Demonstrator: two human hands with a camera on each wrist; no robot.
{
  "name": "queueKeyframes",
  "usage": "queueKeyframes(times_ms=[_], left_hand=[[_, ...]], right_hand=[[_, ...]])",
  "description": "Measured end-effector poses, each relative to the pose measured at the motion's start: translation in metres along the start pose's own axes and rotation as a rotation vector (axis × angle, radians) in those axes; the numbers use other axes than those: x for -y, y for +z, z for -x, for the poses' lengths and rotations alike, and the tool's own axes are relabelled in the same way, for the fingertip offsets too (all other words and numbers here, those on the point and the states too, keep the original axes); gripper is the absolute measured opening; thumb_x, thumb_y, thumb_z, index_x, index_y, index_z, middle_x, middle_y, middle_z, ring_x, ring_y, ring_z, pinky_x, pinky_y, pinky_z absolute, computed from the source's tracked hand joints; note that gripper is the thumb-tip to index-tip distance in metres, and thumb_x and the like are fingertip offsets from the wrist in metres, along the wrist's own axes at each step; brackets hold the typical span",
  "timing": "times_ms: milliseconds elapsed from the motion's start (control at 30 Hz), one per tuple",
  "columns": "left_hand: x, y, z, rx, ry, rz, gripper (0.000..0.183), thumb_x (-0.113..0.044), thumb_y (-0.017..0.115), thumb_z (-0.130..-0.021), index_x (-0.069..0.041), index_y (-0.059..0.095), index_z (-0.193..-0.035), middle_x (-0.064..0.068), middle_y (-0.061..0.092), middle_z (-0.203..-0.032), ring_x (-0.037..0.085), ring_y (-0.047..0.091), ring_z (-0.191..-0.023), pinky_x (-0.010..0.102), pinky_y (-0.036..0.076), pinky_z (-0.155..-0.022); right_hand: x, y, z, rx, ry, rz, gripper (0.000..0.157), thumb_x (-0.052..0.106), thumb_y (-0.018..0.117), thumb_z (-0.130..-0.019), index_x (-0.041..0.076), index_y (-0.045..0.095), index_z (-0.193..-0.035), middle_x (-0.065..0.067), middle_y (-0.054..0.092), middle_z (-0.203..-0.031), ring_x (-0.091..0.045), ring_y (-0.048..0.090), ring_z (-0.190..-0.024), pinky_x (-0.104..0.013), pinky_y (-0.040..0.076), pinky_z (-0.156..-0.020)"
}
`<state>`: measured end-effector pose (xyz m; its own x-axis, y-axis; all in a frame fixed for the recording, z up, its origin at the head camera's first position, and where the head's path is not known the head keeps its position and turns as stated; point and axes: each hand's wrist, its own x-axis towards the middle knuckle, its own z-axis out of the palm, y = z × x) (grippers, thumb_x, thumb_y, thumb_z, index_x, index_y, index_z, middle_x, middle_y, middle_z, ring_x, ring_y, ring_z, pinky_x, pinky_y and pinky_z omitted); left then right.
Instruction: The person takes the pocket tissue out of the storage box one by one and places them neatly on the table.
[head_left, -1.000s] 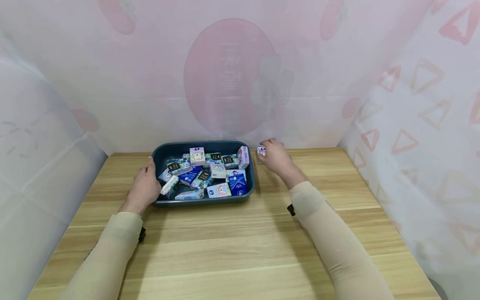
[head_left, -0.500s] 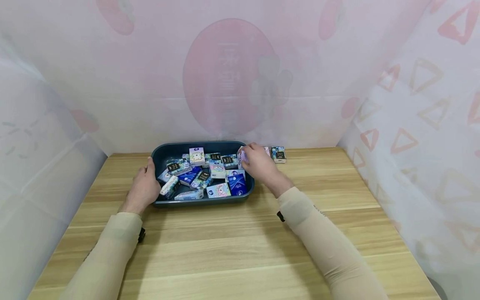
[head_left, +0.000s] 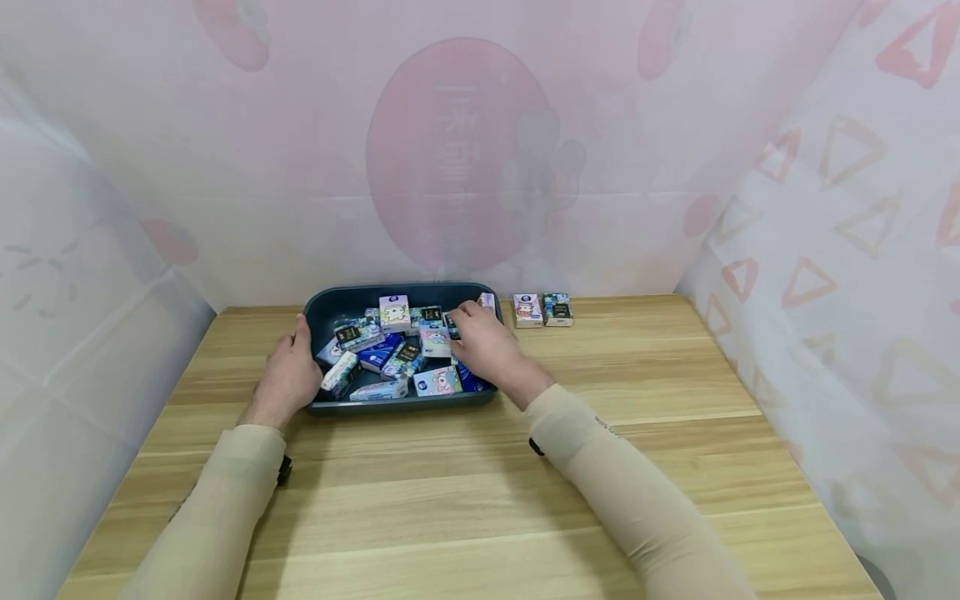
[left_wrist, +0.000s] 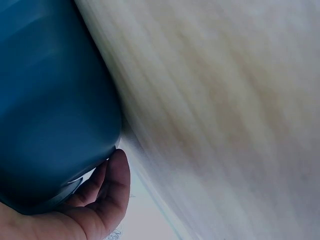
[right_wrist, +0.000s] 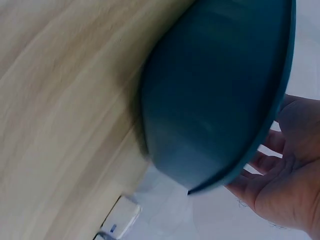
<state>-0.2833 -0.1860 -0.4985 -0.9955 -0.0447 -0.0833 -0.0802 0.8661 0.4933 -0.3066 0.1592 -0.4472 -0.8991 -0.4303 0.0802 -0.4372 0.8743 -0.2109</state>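
My left hand (head_left: 288, 375) grips the left end of a dark teal plastic tub (head_left: 401, 403), thumb at the rim. In the left wrist view its fingers (left_wrist: 118, 175) curl against the outside of the tub's wall. Several pocket tissue packs lie jumbled in the tub, among them a blue one (head_left: 380, 352) and a lilac one (head_left: 393, 312). My right hand (head_left: 483, 343) reaches over the tub's right part, fingertips right at the edge of a white-and-pink tissue pack (head_left: 435, 340). It covers some packs beneath it. In the right wrist view the tub's wall hides the fingertips.
To the right of the tub, two tissue packs lie side by side near the table's back edge: a pink-and-white pack (head_left: 527, 310) and a dark floral pack (head_left: 557, 309). The wooden table (head_left: 420, 500) meets a printed cloth backdrop (head_left: 300, 167) behind and at the sides.
My right hand has left the pink-and-white pack on the table and moved left, past the tub's right rim, to over the packs inside. The left hand and tub stay put.
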Motion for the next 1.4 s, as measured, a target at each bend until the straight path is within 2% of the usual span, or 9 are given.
queueKeyframes(times_ms=[367,433,667,767,867,900,1067,1267,1400], left_hand=[[0.000,0.001,0.001,0.005,-0.007,-0.009,0.093,0.003,0.044,-0.111,-0.001,-0.014,-0.185,0.054,0.022,-0.178,0.073,0.042,-0.158,0.087,0.041,-0.128],[0.000,0.001,0.001,0.004,-0.005,-0.011,0.093,0.003,0.043,-0.111,0.000,-0.013,-0.185,0.054,0.023,-0.178,0.073,0.043,-0.157,0.087,0.042,-0.127],[0.000,0.000,0.001,0.006,0.002,-0.010,0.094,0.003,0.043,-0.111,-0.001,-0.014,-0.185,0.055,0.022,-0.178,0.074,0.041,-0.158,0.087,0.041,-0.128],[-0.001,0.000,0.001,0.006,0.002,-0.011,0.094,0.003,0.043,-0.110,-0.001,-0.015,-0.185,0.056,0.021,-0.178,0.074,0.041,-0.158,0.087,0.041,-0.128],[-0.001,-0.001,0.000,0.002,0.001,-0.012,0.094,0.003,0.043,-0.110,0.000,-0.014,-0.185,0.056,0.022,-0.177,0.074,0.042,-0.157,0.086,0.041,-0.128],[-0.001,-0.001,0.000,0.001,0.001,-0.013,0.094,0.003,0.044,-0.110,0.000,-0.013,-0.185,0.056,0.023,-0.177,0.073,0.043,-0.156,0.086,0.042,-0.128],[-0.001,-0.001,-0.001,-0.004,0.001,-0.019,0.093,0.003,0.044,-0.110,0.001,-0.012,-0.185,0.055,0.025,-0.176,0.073,0.046,-0.154,0.086,0.044,-0.126],[0.000,0.000,-0.001,0.001,-0.006,-0.008,0.094,0.003,0.043,-0.110,0.000,-0.013,-0.185,0.055,0.024,-0.177,0.072,0.045,-0.155,0.086,0.043,-0.127],[0.000,0.001,0.000,0.004,-0.004,-0.001,0.094,0.004,0.043,-0.110,0.000,-0.015,-0.185,0.055,0.023,-0.177,0.072,0.046,-0.154,0.087,0.043,-0.126]], right_hand=[[0.017,0.016,-0.008,0.048,-0.001,0.002,0.055,0.023,0.073,-0.117,0.007,0.062,-0.168,-0.017,0.062,-0.172,-0.037,0.062,-0.159,-0.047,0.053,-0.135],[0.014,0.028,-0.014,0.047,-0.004,0.018,0.055,0.025,0.072,-0.117,0.007,0.062,-0.168,-0.015,0.063,-0.172,-0.035,0.061,-0.160,-0.046,0.051,-0.137],[0.028,0.030,-0.018,0.099,0.014,0.052,0.052,0.014,0.071,-0.116,0.009,0.064,-0.167,-0.012,0.066,-0.169,-0.031,0.065,-0.157,-0.042,0.053,-0.136],[0.015,0.062,-0.038,0.096,0.013,0.037,0.052,0.011,0.069,-0.115,0.013,0.064,-0.167,-0.008,0.067,-0.169,-0.028,0.066,-0.156,-0.042,0.053,-0.135],[0.012,0.077,-0.044,0.067,0.005,0.044,0.047,0.009,0.063,-0.116,0.015,0.067,-0.163,-0.007,0.071,-0.164,-0.026,0.069,-0.150,-0.041,0.056,-0.132],[0.012,0.077,-0.045,0.061,-0.001,0.049,0.046,0.008,0.062,-0.117,0.015,0.068,-0.163,-0.007,0.071,-0.162,-0.026,0.070,-0.149,-0.040,0.057,-0.131],[0.034,0.037,-0.027,0.072,-0.006,0.073,0.045,0.002,0.058,-0.120,0.013,0.068,-0.163,-0.007,0.074,-0.162,-0.025,0.073,-0.147,-0.037,0.060,-0.127],[0.033,0.030,-0.027,0.050,0.022,0.020,0.050,0.001,0.060,-0.119,0.016,0.066,-0.167,-0.005,0.071,-0.168,-0.025,0.070,-0.154,-0.037,0.058,-0.130],[0.029,0.022,-0.025,0.036,0.023,-0.001,0.050,0.001,0.063,-0.118,0.015,0.067,-0.165,-0.007,0.073,-0.166,-0.026,0.071,-0.152,-0.038,0.059,-0.128]])
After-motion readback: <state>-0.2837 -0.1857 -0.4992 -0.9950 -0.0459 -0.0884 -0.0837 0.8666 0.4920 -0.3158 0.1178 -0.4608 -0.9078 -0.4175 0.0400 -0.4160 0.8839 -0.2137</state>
